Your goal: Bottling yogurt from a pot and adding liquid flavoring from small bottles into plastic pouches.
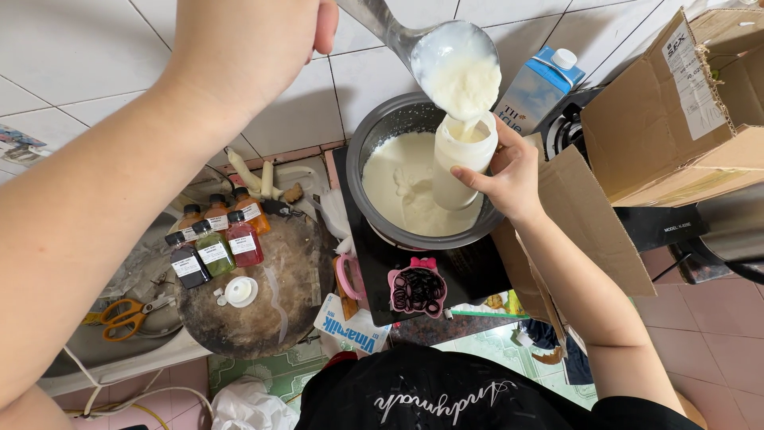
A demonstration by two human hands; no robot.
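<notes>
Ladle over bottle — right hand gripping; pot rim close

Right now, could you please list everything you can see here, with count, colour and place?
pot: one, grey, on the black cooktop, full of white liquid
ladle: one, metal, tipped over the bottle
bottle: one, white, open, held over the pot
carton: one, blue and white, behind the pot
filled bottles: five, orange, red, green and dark, on the round board
cap: one, white, on the board
scissors: one pair, orange handles, far left
pink container: one, holding black rings, in front of the pot
boxes: brown cardboard, right
left hand: holds the ladle handle
right hand: grips the bottle
</notes>
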